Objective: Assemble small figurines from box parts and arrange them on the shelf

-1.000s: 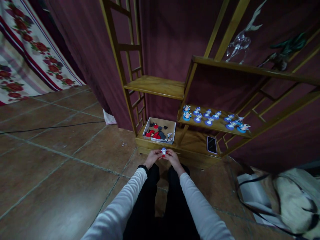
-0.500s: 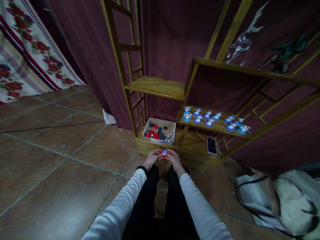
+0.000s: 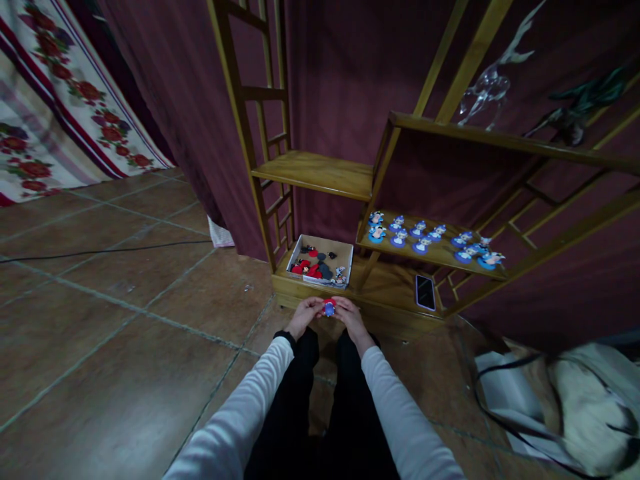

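Note:
My left hand (image 3: 307, 314) and my right hand (image 3: 349, 315) meet in front of my knees, both pinched on one small red and blue figure (image 3: 329, 307). Just beyond them, on the bottom board of a wooden shelf unit (image 3: 320, 175), lies an open cardboard box (image 3: 321, 261) with red and dark small pieces in it. On the shelf to the right, several blue and white small figures (image 3: 424, 237) stand in rows.
A phone (image 3: 424, 291) lies flat on the bottom board right of the box. A light bag with a black strap (image 3: 565, 400) sits on the tiled floor at right. Dark red curtain hangs behind the shelves; a black cable (image 3: 100, 252) crosses the floor at left.
The small piece between my fingers has turned: it showed mostly blue and white a second ago and now shows red as well. My hands stay in the same spot.

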Available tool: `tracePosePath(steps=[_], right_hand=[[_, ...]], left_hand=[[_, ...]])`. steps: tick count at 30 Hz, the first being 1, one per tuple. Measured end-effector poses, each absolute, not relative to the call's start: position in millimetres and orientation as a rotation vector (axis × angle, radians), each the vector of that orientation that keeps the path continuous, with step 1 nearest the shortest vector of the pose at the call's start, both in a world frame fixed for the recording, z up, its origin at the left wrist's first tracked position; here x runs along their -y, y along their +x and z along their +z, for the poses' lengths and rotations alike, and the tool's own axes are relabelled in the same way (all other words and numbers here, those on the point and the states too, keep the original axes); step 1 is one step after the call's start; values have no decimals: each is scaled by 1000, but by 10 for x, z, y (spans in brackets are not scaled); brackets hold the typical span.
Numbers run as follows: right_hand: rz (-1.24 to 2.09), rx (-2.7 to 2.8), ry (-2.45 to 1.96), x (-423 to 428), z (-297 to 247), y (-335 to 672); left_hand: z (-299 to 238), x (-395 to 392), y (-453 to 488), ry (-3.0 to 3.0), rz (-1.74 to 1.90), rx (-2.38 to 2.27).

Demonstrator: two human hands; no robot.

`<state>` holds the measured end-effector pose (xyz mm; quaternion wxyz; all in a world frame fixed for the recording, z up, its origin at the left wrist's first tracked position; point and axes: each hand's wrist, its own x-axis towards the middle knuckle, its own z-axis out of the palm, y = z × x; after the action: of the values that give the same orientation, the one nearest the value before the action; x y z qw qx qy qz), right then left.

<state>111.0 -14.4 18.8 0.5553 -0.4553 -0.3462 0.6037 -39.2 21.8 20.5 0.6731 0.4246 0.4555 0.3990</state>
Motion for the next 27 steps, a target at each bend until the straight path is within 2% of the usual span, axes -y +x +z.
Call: tracePosePath(steps=[9,22,27], right_hand=[[1435,790,-1141,115,109,1114],[1690,762,-1187,102,146,1130],[1656,679,-1167,69,78,1129]], left_hand=[[195,-224,-386,1013,895,-1007],[244,-219,-433,1038,857,-1009],[252,-220,-419,1033,849,-1003]])
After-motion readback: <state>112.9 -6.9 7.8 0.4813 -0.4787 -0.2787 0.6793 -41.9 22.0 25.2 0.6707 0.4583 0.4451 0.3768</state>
